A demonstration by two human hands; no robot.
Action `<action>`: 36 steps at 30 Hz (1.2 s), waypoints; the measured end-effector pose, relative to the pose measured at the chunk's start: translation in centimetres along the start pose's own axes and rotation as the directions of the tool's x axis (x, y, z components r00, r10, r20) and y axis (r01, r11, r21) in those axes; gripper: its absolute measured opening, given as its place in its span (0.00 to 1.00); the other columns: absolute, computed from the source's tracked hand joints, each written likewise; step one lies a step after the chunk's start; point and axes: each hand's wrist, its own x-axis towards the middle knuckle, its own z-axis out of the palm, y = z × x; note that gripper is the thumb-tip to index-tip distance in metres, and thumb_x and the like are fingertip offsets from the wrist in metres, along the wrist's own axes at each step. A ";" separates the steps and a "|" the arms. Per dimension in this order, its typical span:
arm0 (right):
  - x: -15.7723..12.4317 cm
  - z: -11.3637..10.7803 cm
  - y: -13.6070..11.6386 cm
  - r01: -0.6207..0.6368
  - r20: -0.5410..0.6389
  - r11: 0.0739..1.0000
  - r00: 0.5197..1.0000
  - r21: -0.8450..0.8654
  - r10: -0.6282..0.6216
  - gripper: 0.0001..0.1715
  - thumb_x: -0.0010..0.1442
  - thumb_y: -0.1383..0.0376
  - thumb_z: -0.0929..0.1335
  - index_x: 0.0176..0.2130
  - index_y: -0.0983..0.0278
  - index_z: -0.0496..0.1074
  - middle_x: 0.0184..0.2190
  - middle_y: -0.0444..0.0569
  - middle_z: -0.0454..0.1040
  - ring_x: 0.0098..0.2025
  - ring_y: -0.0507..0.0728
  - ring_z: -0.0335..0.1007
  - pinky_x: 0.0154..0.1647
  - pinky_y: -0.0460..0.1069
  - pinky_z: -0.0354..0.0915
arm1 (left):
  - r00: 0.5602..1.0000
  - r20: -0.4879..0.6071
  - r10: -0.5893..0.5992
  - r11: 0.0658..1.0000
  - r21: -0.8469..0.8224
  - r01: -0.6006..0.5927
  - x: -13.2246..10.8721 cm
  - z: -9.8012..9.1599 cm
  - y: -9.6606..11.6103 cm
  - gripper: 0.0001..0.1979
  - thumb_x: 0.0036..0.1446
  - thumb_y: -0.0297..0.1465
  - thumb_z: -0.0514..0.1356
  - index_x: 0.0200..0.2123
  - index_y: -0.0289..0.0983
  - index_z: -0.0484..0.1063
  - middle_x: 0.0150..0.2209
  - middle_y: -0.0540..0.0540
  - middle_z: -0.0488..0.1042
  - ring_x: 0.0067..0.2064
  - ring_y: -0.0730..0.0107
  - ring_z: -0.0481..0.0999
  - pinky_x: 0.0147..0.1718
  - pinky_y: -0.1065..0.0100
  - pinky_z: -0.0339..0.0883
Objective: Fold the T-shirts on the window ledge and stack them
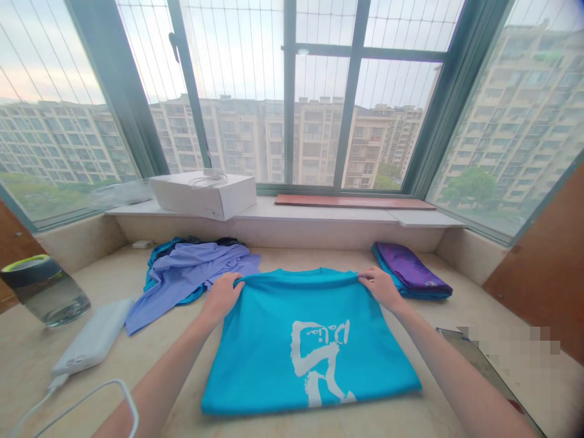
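A bright blue T-shirt (255,340) with white brush-style print lies folded into a broad shape on the pale counter in front of me. At its far left corner, my left hand (224,296) pinches the cloth between thumb and fingers. My right hand (379,286) grips the far right corner in the same way. Between the two hands the far edge runs nearly straight, with the collar showing at its middle. The near edge lies flat on the counter.
Beyond my left hand is a loose heap of lavender clothing (196,267). Folded purple and blue garments (410,271) sit at right. A water bottle (48,292), a white power bank (93,334) with cable, and a dark flat device (479,365) flank my arms. A white box (203,194) stands on the sill.
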 end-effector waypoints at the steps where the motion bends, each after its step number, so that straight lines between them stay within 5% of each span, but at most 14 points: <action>1: 0.7 -0.3 0.1 -0.008 -0.021 1.000 1.000 0.000 0.008 0.16 0.65 0.61 0.65 0.44 0.61 0.82 0.44 0.52 0.79 0.45 0.59 0.77 0.47 0.50 0.70 | 1.000 -0.011 -0.006 1.000 0.004 0.006 0.9 -0.1 0.0 0.16 0.66 0.33 0.52 0.50 0.34 0.75 0.50 0.38 0.78 0.54 0.53 0.75 0.55 0.59 0.66; 7: 4.0 0.6 -0.7 -0.083 -0.064 0.993 0.995 -0.084 0.078 0.21 0.63 0.65 0.67 0.54 0.66 0.77 0.56 0.62 0.72 0.58 0.66 0.71 0.60 0.58 0.64 | 0.999 -0.038 0.007 0.998 0.070 -0.004 4.3 1.4 2.0 0.20 0.63 0.28 0.53 0.55 0.29 0.71 0.55 0.28 0.73 0.57 0.44 0.72 0.55 0.49 0.66; 10: 2.5 2.2 -2.4 -0.060 0.004 0.990 0.998 -0.127 0.061 0.26 0.63 0.64 0.68 0.59 0.67 0.73 0.63 0.64 0.67 0.65 0.69 0.63 0.66 0.61 0.57 | 0.977 0.033 0.211 0.976 0.042 -0.212 3.7 2.9 3.5 0.24 0.63 0.30 0.56 0.62 0.34 0.66 0.63 0.34 0.67 0.65 0.50 0.66 0.65 0.52 0.56; 13: -1.0 3.8 -4.2 0.031 0.213 0.987 0.977 -0.158 0.004 0.31 0.69 0.53 0.63 0.65 0.62 0.66 0.66 0.59 0.65 0.69 0.67 0.58 0.68 0.62 0.54 | 0.894 0.196 0.403 0.915 -0.046 -0.402 2.4 4.1 4.2 0.27 0.66 0.38 0.55 0.66 0.39 0.63 0.69 0.38 0.61 0.69 0.52 0.60 0.69 0.50 0.47; 17: -3.7 4.2 -5.3 0.079 0.385 0.969 0.923 -0.235 0.018 0.35 0.71 0.47 0.57 0.71 0.55 0.56 0.73 0.54 0.52 0.73 0.71 0.44 0.69 0.71 0.47 | 0.893 0.317 0.320 0.946 -0.063 -0.317 1.1 4.4 4.2 0.28 0.69 0.42 0.49 0.68 0.39 0.61 0.71 0.38 0.55 0.72 0.50 0.53 0.68 0.47 0.46; 21: -2.1 2.4 -6.0 0.163 0.295 0.931 0.953 -0.325 -0.064 0.29 0.71 0.57 0.60 0.68 0.58 0.62 0.72 0.55 0.54 0.74 0.67 0.42 0.72 0.69 0.36 | 0.916 0.321 0.240 0.967 0.007 -0.255 -1.1 3.1 4.9 0.28 0.69 0.41 0.51 0.67 0.37 0.62 0.70 0.35 0.59 0.70 0.48 0.58 0.66 0.50 0.53; 24: -2.4 0.7 -9.2 0.189 0.226 0.918 0.967 -0.347 -0.114 0.26 0.69 0.63 0.63 0.64 0.62 0.68 0.70 0.60 0.56 0.73 0.70 0.45 0.72 0.70 0.38 | 0.922 0.339 0.187 0.961 0.132 -0.243 -4.1 1.5 6.2 0.28 0.69 0.43 0.51 0.66 0.35 0.65 0.66 0.31 0.66 0.66 0.43 0.66 0.60 0.49 0.62; 26: -5.0 -0.1 -12.5 0.285 0.290 0.934 0.932 -0.218 -0.217 0.26 0.71 0.60 0.62 0.64 0.63 0.69 0.69 0.61 0.59 0.72 0.70 0.51 0.70 0.68 0.49 | 0.924 0.336 0.183 0.946 0.196 -0.259 -6.3 0.4 7.1 0.28 0.68 0.44 0.50 0.63 0.35 0.68 0.59 0.30 0.72 0.60 0.40 0.71 0.54 0.48 0.66; 30: -14.2 -0.4 -17.7 0.500 0.412 0.855 0.756 0.138 -0.509 0.34 0.68 0.45 0.64 0.67 0.54 0.63 0.68 0.55 0.62 0.68 0.67 0.61 0.65 0.63 0.62 | 0.931 0.298 0.209 0.938 0.209 -0.278 -10.6 -1.2 8.2 0.25 0.68 0.42 0.52 0.60 0.34 0.71 0.47 0.32 0.79 0.51 0.41 0.77 0.50 0.48 0.69; 33: -20.1 0.4 -18.1 0.601 0.375 0.780 0.692 0.173 -0.617 0.51 0.57 0.41 0.71 0.70 0.56 0.57 0.67 0.60 0.62 0.66 0.73 0.62 0.62 0.65 0.66 | 0.931 0.242 0.273 0.942 0.130 -0.310 -13.6 -1.6 7.6 0.24 0.65 0.41 0.57 0.61 0.39 0.72 0.55 0.34 0.76 0.56 0.42 0.75 0.55 0.45 0.68; 36: -23.2 1.4 -16.9 0.670 0.253 0.738 0.702 0.079 -0.665 0.47 0.62 0.53 0.72 0.72 0.55 0.53 0.65 0.60 0.64 0.63 0.73 0.66 0.58 0.64 0.71 | 0.889 0.178 0.422 0.905 -0.017 -0.426 -16.6 -1.3 6.3 0.26 0.63 0.45 0.60 0.62 0.45 0.71 0.65 0.39 0.68 0.64 0.45 0.68 0.62 0.47 0.63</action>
